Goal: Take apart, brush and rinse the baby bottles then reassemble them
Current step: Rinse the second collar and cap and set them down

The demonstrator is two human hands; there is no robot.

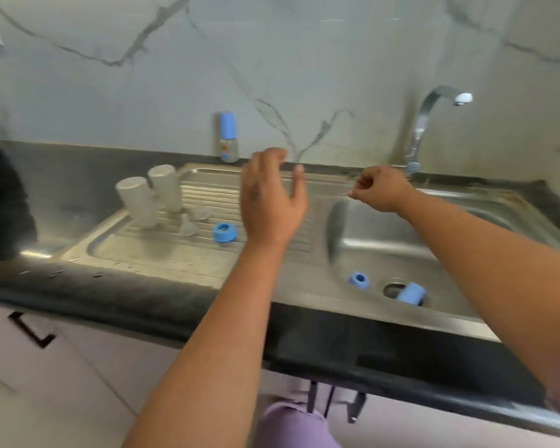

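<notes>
Hovering above the draining board (pixel 162 250), the left hand (pixel 269 202) spreads wide and holds nothing; at its 3 o'clock the right hand (pixel 380 189) curls empty over the sink (pixel 466 221). Two bottle bodies (pixel 149 195), teats (pixel 193 221) and a blue ring (pixel 224 232) sit at 9 o'clock; an assembled bottle (pixel 228 139) stands at 12.

Both bare arms reach forward over the sink (pixel 434 253). The left hand (pixel 270 202) hangs above its draining board, fingers spread and loose. The right hand (pixel 380 190), fingers curled, hovers above the basin, holding nothing visible.
</notes>
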